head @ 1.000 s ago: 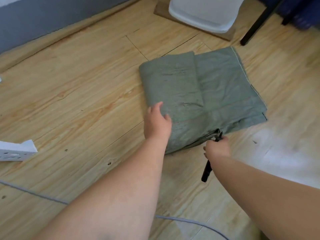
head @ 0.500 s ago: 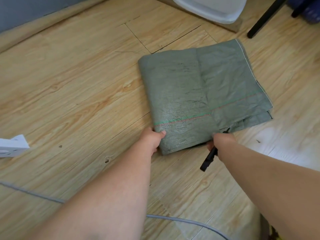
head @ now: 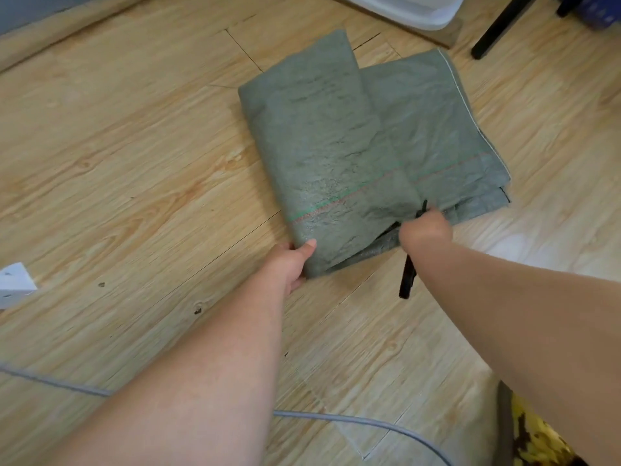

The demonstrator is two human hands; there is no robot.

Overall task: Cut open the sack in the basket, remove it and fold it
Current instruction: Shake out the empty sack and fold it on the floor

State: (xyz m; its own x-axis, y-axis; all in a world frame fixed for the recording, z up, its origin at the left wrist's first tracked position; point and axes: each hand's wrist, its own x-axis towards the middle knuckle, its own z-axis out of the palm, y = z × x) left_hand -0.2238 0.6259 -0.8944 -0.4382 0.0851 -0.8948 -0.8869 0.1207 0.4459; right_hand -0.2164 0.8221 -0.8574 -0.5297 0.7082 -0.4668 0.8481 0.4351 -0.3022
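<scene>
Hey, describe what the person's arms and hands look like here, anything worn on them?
Both forearms are bare all the way to the bottom edge of the picture, with no sleeves in view. The left hand and right hand wear no gloves. No watch, bracelet or ring shows on either, and no markings can be made out.

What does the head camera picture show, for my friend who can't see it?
Two bare hands grip the near edge of a folded grey-green sack lying on a wooden floor. The left hand pinches its near corner; the right hand also holds a black tool.
</scene>
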